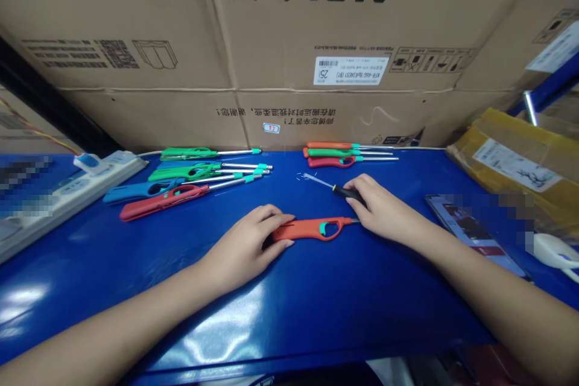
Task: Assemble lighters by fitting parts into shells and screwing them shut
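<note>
My left hand (259, 240) grips the rear end of an orange gas lighter (302, 229), thumb on one side and fingers on the other. The lighter lies flat, with its green trigger inside the loop and its thin metal rod pointing right, partly hidden by my right hand (377, 206). Between the fingers of that hand is the black handle of a screwdriver (346, 192), closed on it. Its shaft slants up and left, and the tip is among several tiny shiny pieces (299, 177), probably metal, too small to name.
To the left lie several green, blue and red lighters (165, 202). Three more lighters (332, 154) are stacked at the back. A power strip (81, 184) borders the left side; a phone (474, 235) and taped parcel (511, 163) sit right. A large cardboard box (271, 30) walls the back.
</note>
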A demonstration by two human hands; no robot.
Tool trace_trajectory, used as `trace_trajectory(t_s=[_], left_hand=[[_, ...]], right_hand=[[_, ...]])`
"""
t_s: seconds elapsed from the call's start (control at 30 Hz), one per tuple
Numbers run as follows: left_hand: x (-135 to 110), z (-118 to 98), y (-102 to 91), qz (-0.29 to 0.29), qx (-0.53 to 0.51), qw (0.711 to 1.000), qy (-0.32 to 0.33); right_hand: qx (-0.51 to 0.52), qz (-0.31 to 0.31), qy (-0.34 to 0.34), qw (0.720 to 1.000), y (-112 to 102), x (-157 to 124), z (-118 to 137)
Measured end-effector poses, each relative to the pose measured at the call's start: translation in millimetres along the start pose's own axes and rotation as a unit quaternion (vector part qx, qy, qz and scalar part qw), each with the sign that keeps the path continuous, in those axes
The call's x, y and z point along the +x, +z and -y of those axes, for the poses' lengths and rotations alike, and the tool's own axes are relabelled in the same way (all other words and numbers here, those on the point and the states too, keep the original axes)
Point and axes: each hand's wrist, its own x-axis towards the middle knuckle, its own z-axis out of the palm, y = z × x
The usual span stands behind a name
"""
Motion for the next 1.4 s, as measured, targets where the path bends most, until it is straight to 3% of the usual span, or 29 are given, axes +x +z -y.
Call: trace_trajectory(t_s=[0.43,0.77,0.9,1.0,1.1,1.23,1.4], left_hand=[[-1.5,-1.7,-1.5,-0.01,0.011,0.999,0.05],[-2.3,-1.6,4.6,0.026,-0.056,0.995,0.084],[-2.7,-7.3,4.6,0.045,-0.09,0.991,0.091],[-2.3,-10.9,3.9,0.025,-0.125,0.99,0.063],[-0.4,-9.2,5.3,-0.009,-0.189,0.982,-0.014],[4.6,-0.8,7.6,-0.038,-0.336,0.934,-0.12],[8.6,3.1,5.0,-0.047,-0.416,0.896,-0.151]], right_hand=[[0.007,0.014,0.06,0.998,-4.2,-3.9,3.8],[0.136,-0.112,0.023,0.984,-9.2,-2.3,15.3],[0.296,-0.158,-0.002,0.942,-15.6,-7.8,24.8],[0.391,-0.123,0.023,0.912,-20.0,-12.2,31.8],[0.476,-0.083,0.043,0.875,-21.6,-14.7,36.8],[0.583,-0.057,0.079,0.807,-19.8,-15.1,40.6],[0.65,-0.027,0.125,0.749,-14.6,-12.4,40.8]])
